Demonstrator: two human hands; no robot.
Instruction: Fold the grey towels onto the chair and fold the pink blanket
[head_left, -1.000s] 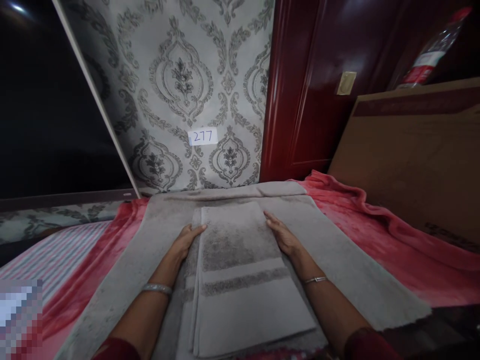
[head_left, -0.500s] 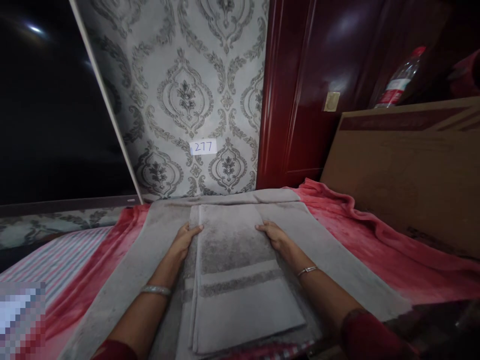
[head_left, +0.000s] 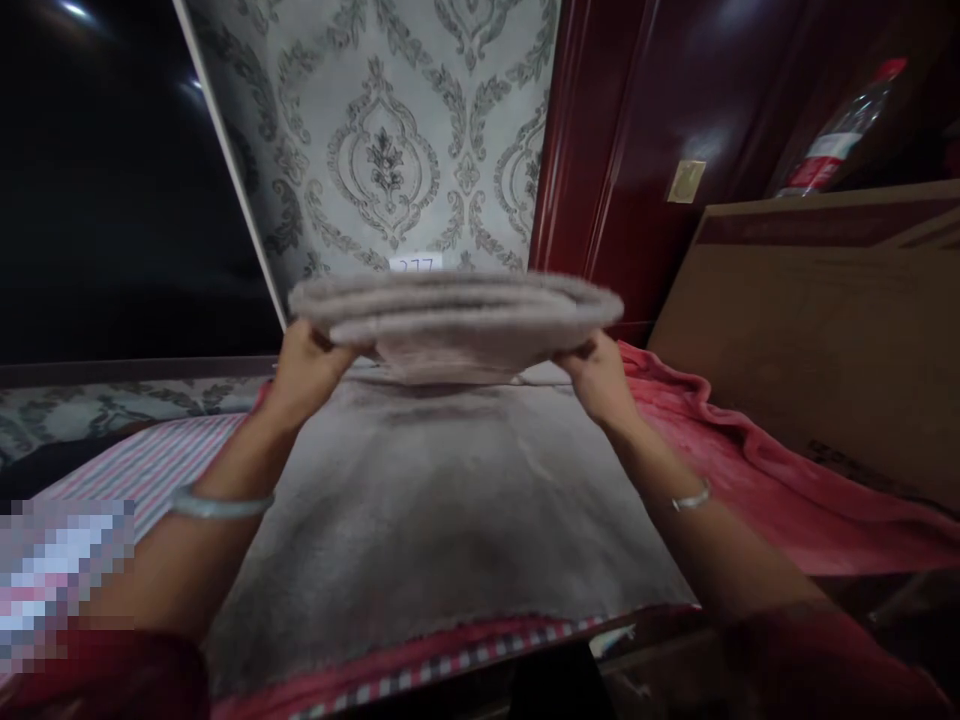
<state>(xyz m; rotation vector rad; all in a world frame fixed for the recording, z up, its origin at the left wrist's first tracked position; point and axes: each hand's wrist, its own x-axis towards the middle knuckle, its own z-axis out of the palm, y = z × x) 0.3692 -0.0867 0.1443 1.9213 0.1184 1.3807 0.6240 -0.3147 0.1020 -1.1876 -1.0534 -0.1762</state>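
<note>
The folded towel [head_left: 457, 345] had just been lifted and was gripped at its sides by the left hand [head_left: 307, 372] and right hand [head_left: 598, 378], so the grey cloth [head_left: 465, 510] below was uncovered.

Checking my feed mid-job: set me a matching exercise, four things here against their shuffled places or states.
1. folded grey cloth
2. bottle
3. number card
4. gold plate

A. flat on dark red panel
B. held in left hand and right hand
C. at cardboard box's top edge
D. on wallpaper, partly hidden

Pairs: 1-B; 2-C; 3-D; 4-A
</note>
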